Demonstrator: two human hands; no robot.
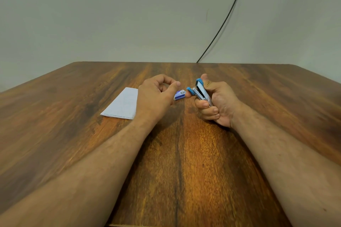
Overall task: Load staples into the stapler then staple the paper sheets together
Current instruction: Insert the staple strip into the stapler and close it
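My right hand (215,105) grips a small metal stapler (200,91) with blue tips, held above the table with its jaws apart and pointing left. My left hand (156,96) hovers just left of it, thumb and fingers curled close together; whether anything is pinched between them I cannot tell. A small blue and white staple box (180,95) lies on the table between the hands, partly hidden by my left thumb. The white paper sheets (122,104) lie flat on the table to the left, their right edge covered by my left hand.
The wooden table (175,162) runs from my forearms to a far edge near the pale wall. A black cable (226,18) hangs down the wall and drops behind the table at the back right.
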